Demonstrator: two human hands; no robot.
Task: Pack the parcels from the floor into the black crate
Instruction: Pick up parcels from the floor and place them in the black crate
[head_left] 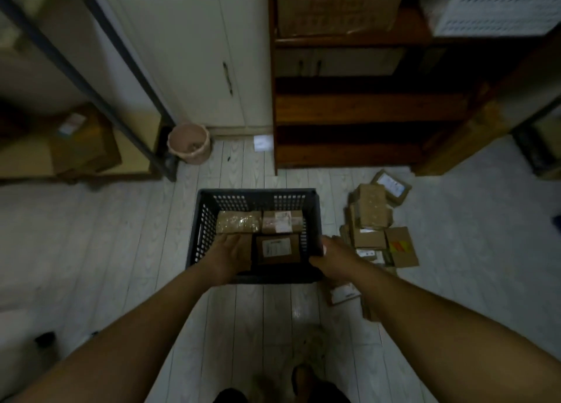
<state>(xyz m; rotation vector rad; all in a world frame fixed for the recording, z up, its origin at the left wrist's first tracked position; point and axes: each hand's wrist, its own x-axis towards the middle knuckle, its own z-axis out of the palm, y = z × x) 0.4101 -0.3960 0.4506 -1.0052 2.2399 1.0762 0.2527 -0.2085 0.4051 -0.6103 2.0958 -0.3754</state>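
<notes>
**Parcels: four in crate, heap on floor to its right**

Far left, by the wall: round pink plastic bin (189,143). Mid-floor: black perforated plastic crate (203,220) with brown cardboard parcels (277,249) lying flat inside, three in plain view. The left hand (230,252) lies with fingers fairly straight over a fourth at the near left; cannot tell whether it pinches or only rests. The right hand (329,260) curls over the crate rim at the near right corner. Just right of the crate: loose parcel heap (373,220).
</notes>
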